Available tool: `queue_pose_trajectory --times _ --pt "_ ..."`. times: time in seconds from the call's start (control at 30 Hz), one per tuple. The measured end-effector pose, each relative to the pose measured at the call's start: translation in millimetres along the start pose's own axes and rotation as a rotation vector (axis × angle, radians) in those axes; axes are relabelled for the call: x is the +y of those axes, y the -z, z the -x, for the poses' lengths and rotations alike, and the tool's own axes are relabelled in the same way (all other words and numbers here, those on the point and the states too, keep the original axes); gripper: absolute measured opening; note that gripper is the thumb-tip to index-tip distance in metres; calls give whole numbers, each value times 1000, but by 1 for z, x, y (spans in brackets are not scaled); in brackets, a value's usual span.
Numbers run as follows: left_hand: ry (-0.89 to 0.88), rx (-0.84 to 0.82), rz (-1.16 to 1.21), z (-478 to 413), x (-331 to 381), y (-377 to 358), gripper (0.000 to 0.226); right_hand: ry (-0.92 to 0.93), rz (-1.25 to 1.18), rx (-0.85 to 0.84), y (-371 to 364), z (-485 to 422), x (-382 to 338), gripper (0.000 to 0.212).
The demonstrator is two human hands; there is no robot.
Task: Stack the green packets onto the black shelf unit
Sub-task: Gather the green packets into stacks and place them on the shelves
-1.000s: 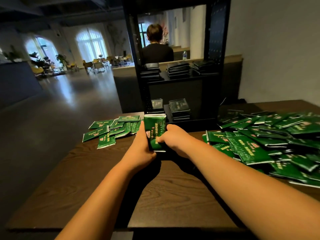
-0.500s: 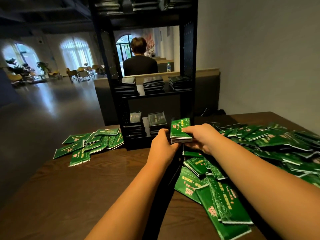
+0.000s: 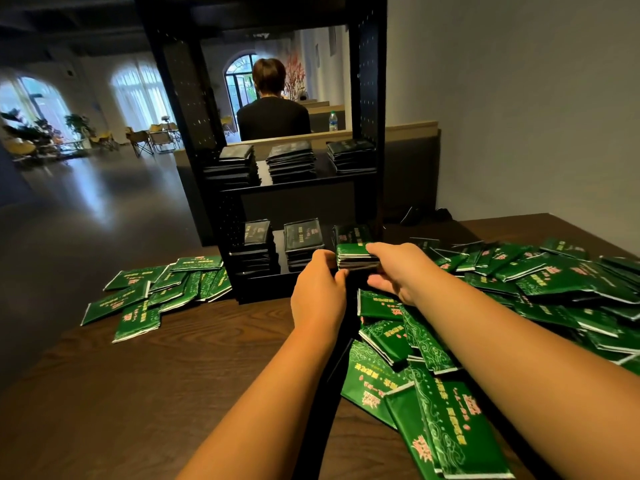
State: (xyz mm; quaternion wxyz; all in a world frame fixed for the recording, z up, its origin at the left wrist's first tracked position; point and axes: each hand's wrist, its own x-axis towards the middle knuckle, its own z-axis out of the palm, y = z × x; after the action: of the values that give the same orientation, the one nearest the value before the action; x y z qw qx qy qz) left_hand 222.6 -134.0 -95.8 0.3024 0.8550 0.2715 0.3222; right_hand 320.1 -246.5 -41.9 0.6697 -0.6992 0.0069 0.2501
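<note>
Left hand (image 3: pixel 317 282), right hand (image 3: pixel 398 268) clamp green foil packet bundle (image 3: pixel 353 257) at black metal shelf unit (image 3: pixel 367 98); several stacks (image 3: pixel 291 164) shelved, many loose packets (image 3: pixel 554 282) await.

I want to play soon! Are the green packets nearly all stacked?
Not nearly. Done: three stacks on the middle shelf, at least two on the bottom shelf. In hand: left hand and right hand hold a small stack. Left: a small pile and a big pile on the table.

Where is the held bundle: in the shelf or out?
Out: the right hand grips the bundle before the bottom tier of the black shelf unit, left hand pinching its end.
</note>
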Motion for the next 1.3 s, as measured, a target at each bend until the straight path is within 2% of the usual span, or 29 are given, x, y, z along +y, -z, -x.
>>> queue_pose_trajectory --times 0.2,0.33,0.43,0.57,0.7,0.77,0.87,1.1,1.3 --pt "10 23 -49 1 3 -15 37 -27 -41 7 -5 -1 1 28" --pt "-13 -9 -43 4 -1 -15 46 -73 -166 1 -9 -1 -3 29" --pt "1 19 8 8 -9 -10 44 -160 -219 24 -13 -6 -3 30" --pt "-46 -21 87 9 -17 -6 43 -156 -187 -11 -16 -8 0 21" --pt "-85 -99 93 5 -18 -9 52 -132 -285 -44 -20 -10 1 44" --pt "-97 -163 79 4 -18 -11 60 -128 -301 -65 -24 -4 0 47" --pt "-98 -242 84 0 -17 -15 68 -111 -332 -39 -30 0 0 45" --pt "-91 -304 115 -4 -17 -21 77 -52 -320 -31 -31 -1 6 40" --pt "-96 -293 116 -1 -17 -14 77 -55 -248 41 -30 -7 6 41"
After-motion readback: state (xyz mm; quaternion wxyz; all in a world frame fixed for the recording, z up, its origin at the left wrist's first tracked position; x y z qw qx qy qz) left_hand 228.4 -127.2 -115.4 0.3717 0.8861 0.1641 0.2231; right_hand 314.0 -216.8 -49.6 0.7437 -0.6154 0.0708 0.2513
